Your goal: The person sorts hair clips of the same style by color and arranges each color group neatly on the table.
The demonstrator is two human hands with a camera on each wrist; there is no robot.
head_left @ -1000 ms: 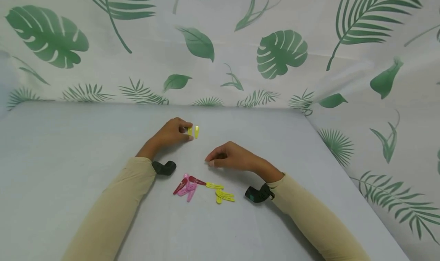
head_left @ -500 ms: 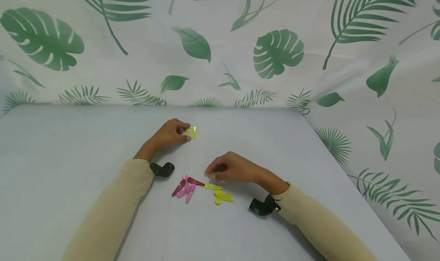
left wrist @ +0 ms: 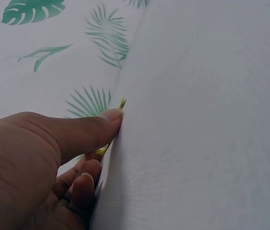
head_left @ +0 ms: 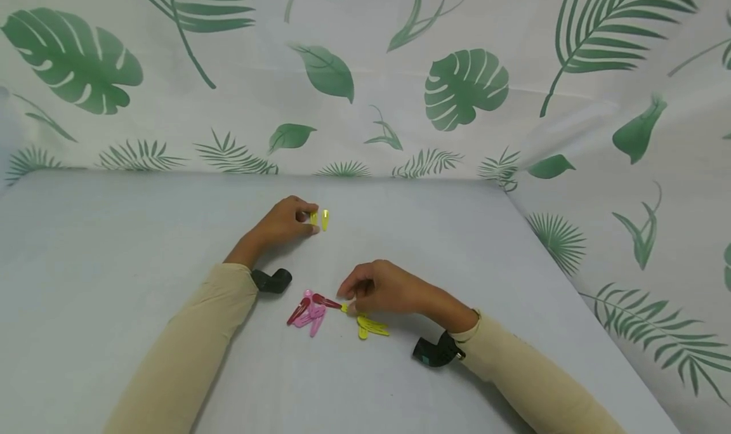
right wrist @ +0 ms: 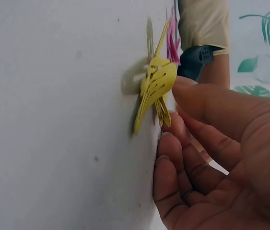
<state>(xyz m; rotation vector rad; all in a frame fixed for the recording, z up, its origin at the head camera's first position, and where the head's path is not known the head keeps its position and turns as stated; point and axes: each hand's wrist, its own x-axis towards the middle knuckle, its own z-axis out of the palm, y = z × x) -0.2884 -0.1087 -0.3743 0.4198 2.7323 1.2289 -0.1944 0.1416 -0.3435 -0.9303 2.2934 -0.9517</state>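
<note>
Far out on the table, my left hand holds a yellow hair clip between thumb and index finger. A second yellow hair clip lies just right of it. My right hand is low over the near pile, thumb and index finger apart, its thumb overlapping one yellow clip there. More yellow clips lie fanned beside that thumb. In the right wrist view, the thumb tip is right at the yellow clips, with the other fingers curved below.
Left of the right hand lie pink hair clips and two red hair clips in a loose pile. A white cloth covers the table. A leaf-printed curtain stands behind and along the right side.
My right hand has come nearer to the pile and now partly covers one yellow clip. The left hand stays at the far yellow clips.
</note>
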